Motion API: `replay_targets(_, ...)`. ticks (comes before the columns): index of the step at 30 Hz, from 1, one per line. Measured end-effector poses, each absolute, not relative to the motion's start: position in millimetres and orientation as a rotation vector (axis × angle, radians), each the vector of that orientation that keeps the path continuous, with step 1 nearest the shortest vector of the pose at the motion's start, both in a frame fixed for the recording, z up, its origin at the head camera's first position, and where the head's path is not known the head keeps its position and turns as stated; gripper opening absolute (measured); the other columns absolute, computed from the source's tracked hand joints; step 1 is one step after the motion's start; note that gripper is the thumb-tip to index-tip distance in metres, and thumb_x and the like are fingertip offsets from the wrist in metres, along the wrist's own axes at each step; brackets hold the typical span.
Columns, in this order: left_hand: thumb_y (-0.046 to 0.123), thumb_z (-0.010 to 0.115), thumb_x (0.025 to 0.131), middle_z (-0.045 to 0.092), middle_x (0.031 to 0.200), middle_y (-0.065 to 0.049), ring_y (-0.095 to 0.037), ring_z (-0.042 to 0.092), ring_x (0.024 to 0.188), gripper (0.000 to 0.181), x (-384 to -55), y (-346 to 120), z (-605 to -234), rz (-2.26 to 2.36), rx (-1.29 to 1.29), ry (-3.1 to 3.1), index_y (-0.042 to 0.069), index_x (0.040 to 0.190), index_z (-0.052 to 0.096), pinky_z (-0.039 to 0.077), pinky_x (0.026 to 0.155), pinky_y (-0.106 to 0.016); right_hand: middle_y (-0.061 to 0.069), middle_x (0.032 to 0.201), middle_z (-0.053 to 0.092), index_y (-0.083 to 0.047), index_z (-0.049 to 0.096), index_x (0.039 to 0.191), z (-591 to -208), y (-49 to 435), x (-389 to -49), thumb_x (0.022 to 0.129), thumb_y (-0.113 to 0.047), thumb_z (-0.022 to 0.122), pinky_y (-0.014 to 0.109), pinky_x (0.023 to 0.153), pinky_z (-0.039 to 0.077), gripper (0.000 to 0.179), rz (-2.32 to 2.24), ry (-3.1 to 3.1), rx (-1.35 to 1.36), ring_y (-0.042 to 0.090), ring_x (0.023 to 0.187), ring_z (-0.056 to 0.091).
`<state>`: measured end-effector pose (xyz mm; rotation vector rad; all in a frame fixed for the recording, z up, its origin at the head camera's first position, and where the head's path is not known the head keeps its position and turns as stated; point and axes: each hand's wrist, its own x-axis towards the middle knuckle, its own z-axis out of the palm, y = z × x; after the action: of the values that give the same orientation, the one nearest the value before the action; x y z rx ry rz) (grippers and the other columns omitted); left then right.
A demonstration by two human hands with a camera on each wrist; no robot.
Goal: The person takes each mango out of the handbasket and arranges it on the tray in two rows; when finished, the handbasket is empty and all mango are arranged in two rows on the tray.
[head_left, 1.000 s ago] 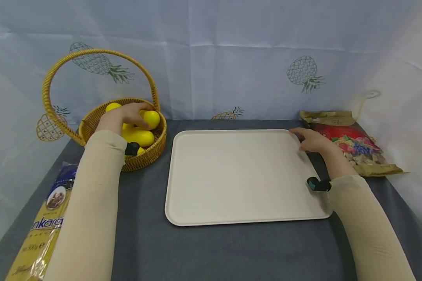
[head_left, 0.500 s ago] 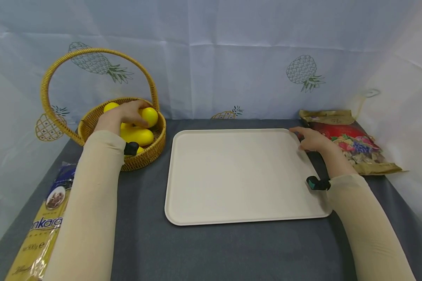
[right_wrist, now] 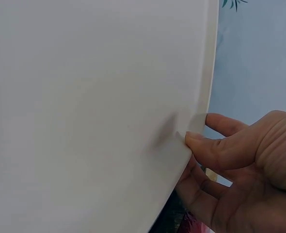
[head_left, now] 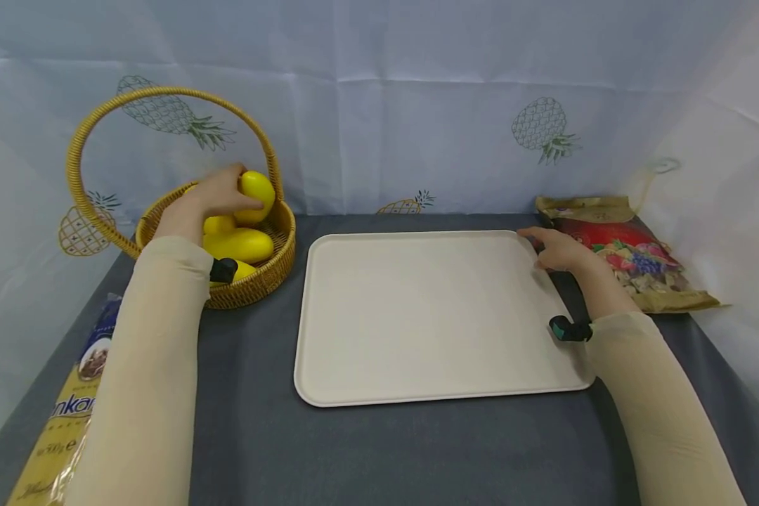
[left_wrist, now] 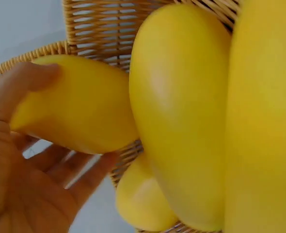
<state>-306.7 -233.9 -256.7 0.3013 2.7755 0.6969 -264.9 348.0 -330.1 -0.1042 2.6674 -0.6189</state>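
Observation:
My left hand [head_left: 215,197] grips a smooth yellow mango [head_left: 258,188] between thumb and fingers at the top of the wicker basket [head_left: 267,282]. Several more yellow mangoes [head_left: 245,244] lie in the basket, partly covered by the hand and wrist. The left wrist view has the thumb on the near side of the held mango [left_wrist: 80,104], with fingers beneath it, close beside a larger mango [left_wrist: 179,116]. On the other side, my right hand [head_left: 561,251] pinches the far right corner of a beige rectangular tray [head_left: 443,316], thumb on top of the rim and fingers below.
A gold and red bag with fruit printed on it [head_left: 639,260] lies right of the tray. At the left edge is a long yellow and blue packet [head_left: 60,429], partly behind the left sleeve. The basket's tall arched handle [head_left: 177,91] stands over the left hand.
My left hand has raised the gripped mango from among the others, slightly up and to the left. The right hand stays at the tray corner.

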Motion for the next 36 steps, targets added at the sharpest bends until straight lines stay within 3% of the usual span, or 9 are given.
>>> replay_targets(6,0.046,0.056,0.094,0.041,0.141,-0.031,-0.045,0.047,0.119,0.082,-301.3,-232.5,-236.9,0.710,0.301,2.829,-0.006,0.149,0.024,0.042,0.100,-0.061,0.037,0.144,0.033,-0.003,0.025,0.155,-327.4,347.6,-265.5,0.083,0.013,0.050,0.031,0.060,0.044,0.077,-0.609,2.689,-0.105,0.029,0.080,0.051)
replay_targets(9,0.047,0.054,0.095,0.038,0.146,-0.028,-0.042,0.047,0.123,0.083,-298.3,-235.0,-229.2,0.836,0.291,2.749,-0.002,0.153,0.020,0.044,0.103,-0.059,0.038,0.143,0.033,-0.003,0.025,0.154,-326.9,348.1,-267.5,0.083,0.013,0.051,0.030,0.060,0.045,0.077,-0.617,2.683,-0.097,0.025,0.069,0.049)
replay_targets(13,0.048,0.052,0.098,0.049,0.138,-0.010,-0.024,0.056,0.118,0.072,-294.1,-241.2,-224.8,1.069,0.260,2.550,0.008,0.151,0.026,0.052,0.102,-0.042,0.039,0.143,0.032,-0.002,0.025,0.154,-326.9,349.7,-270.0,0.083,0.012,0.052,0.030,0.059,0.045,0.077,-0.642,2.662,-0.088,0.015,0.051,0.037)
replay_targets(17,0.042,0.049,0.101,0.058,0.114,0.011,-0.008,0.063,0.102,0.055,-288.6,-245.0,-223.7,1.186,0.285,2.375,0.010,0.142,0.033,0.057,0.089,-0.026,0.039,0.144,0.031,-0.002,0.025,0.154,-326.6,350.8,-270.3,0.082,0.012,0.052,0.030,0.059,0.044,0.078,-0.650,2.657,-0.093,0.014,0.050,0.036)
replay_targets(22,0.036,0.046,0.102,0.061,0.109,0.009,-0.010,0.063,0.097,0.054,-279.9,-234.6,-222.3,1.217,0.354,2.248,0.004,0.143,0.031,0.058,0.084,-0.027,0.040,0.146,0.030,-0.002,0.025,0.154,-325.9,350.3,-269.1,0.082,0.012,0.051,0.030,0.058,0.044,0.078,-0.641,2.661,-0.099,0.015,0.050,0.036)
replay_targets(26,0.033,0.045,0.103,0.065,0.101,0.005,-0.011,0.060,0.077,0.043,-274.2,-217.3,-221.5,1.238,0.417,2.195,0.005,0.136,0.038,0.054,0.070,-0.026,0.040,0.146,0.030,-0.002,0.025,0.154,-326.6,349.1,-268.1,0.082,0.012,0.050,0.030,0.059,0.044,0.078,-0.633,2.665,-0.102,0.014,0.050,0.038)
replay_targets(28,0.033,0.045,0.104,0.067,0.100,0.004,-0.012,0.062,0.075,0.041,-272.0,-207.1,-221.3,1.260,0.449,2.163,0.006,0.134,0.040,0.056,0.071,-0.026,0.040,0.145,0.031,-0.002,0.025,0.154,-327.6,348.9,-267.8,0.082,0.013,0.049,0.030,0.059,0.044,0.078,-0.631,2.667,-0.105,0.015,0.050,0.038)
replay_targets(32,0.033,0.047,0.103,0.068,0.108,0.001,-0.015,0.070,0.089,0.046,-268.6,-185.3,-222.2,1.309,0.520,2.102,0.005,0.139,0.040,0.061,0.081,-0.031,0.039,0.144,0.032,-0.003,0.025,0.155,-328.6,348.1,-265.8,0.082,0.012,0.050,0.030,0.058,0.044,0.078,-0.619,2.674,-0.103,0.018,0.057,0.043)
replay_targets(36,0.034,0.048,0.102,0.065,0.110,-0.001,-0.016,0.068,0.096,0.048,-267.6,-161.1,-228.1,1.368,0.567,2.045,0.006,0.140,0.038,0.060,0.084,-0.032,0.038,0.144,0.033,-0.003,0.025,0.155,-329.4,346.9,-263.0,0.084,0.011,0.051,0.030,0.060,0.046,0.077,-0.600,2.687,-0.100,0.028,0.080,0.053)
